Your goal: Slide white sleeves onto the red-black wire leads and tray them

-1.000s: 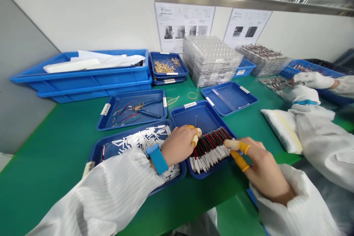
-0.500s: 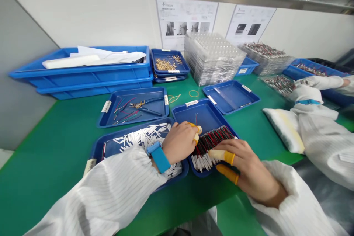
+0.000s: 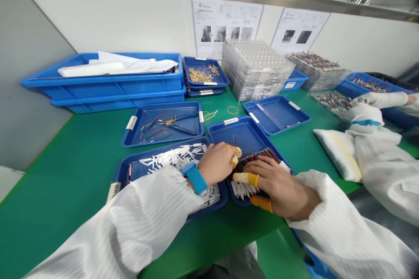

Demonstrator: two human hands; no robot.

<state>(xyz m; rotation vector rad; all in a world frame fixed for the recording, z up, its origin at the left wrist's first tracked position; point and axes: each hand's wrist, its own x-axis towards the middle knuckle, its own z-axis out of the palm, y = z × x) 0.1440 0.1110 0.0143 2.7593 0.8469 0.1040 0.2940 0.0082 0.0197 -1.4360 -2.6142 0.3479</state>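
My left hand (image 3: pixel 218 164), with yellow finger cots, is closed in a pinch over the left side of a blue tray (image 3: pixel 225 133). A thin reddish wire (image 3: pixel 234 140) sticks up at its fingertips; its lower part is hidden. My right hand (image 3: pixel 278 187) lies with fingers apart over a row of red, black and green wires with white sleeves (image 3: pixel 244 189) in that tray. Its cot-covered index finger touches the white sleeves. Under my left forearm, another blue tray (image 3: pixel 122 165) holds loose white sleeves (image 3: pixel 175 157).
Cutting pliers (image 3: pixel 178 124) and loose wires lie in a tray (image 3: pixel 131 139) behind. Farther back are blue bins (image 3: pixel 114 89), gold terminals (image 3: pixel 199 75) and stacked clear trays (image 3: pixel 255 72). A flat blue tray (image 3: pixel 278 115) stands right; a co-worker's sleeve (image 3: pixel 376 148) is beyond.
My right hand has moved left and farther over the row of wires, its fingers now lying across them. My left hand stays pinched at nearly the same place. The view has shifted slightly.
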